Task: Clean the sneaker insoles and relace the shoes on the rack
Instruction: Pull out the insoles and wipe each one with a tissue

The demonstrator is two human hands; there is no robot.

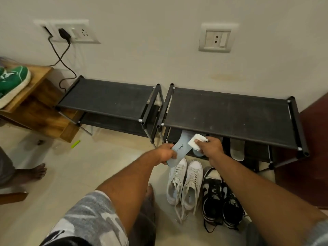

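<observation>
Insole, left hand gripping heel; right hand pinching wipe against it. Risk: hard rubbing bends unsupported foam.

- Two black shoe racks stand side by side: left rack, right rack.
- Two white sneakers on the floor.
- Two black-and-white sneakers just beside them.
- One green sneaker shows plainly; whether there is a second, I cannot tell.
- One pale blue insole.
- One white wipe.
- Two hands: left hand, right hand.
- Two wall socket plates, one black plug.
- One green pen.
- One grey slipper.
</observation>
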